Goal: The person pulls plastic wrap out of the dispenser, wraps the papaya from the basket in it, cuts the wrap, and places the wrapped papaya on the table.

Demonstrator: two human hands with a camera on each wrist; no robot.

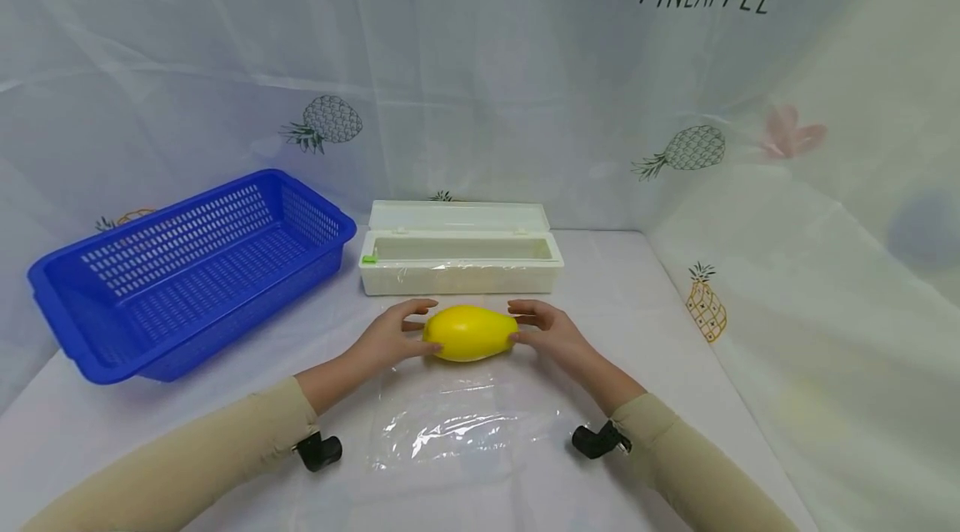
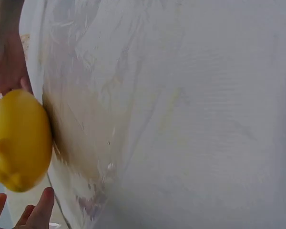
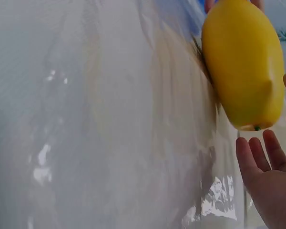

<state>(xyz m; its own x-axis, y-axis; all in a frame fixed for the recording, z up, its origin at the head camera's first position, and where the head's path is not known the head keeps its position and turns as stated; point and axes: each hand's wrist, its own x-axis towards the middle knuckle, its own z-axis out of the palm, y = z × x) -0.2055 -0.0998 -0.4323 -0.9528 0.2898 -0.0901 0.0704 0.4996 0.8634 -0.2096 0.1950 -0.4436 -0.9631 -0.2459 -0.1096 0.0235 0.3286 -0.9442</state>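
A glossy yellow oval fruit [image 1: 470, 333], narrower at its right end, lies on clear cling film [image 1: 450, 424] spread over the white table. At its left end my left hand [image 1: 390, 336] is spread, the thumb at the fruit's near side. On the other side my right hand [image 1: 551, 332] faces it with fingers apart, the thumb close to the narrow end. The wrist views show gaps between several fingertips and the fruit [image 2: 21, 140]; whether either thumb touches it I cannot tell. Just behind stands a white cling film dispenser [image 1: 461, 278], lid raised, film coming over its front.
A blue plastic basket [image 1: 225, 332] with slotted walls stands at the left, angled toward the dispenser. White cloth [image 1: 487, 98] with printed pineapples hangs behind and along the right side. A black camera sits on each wrist.
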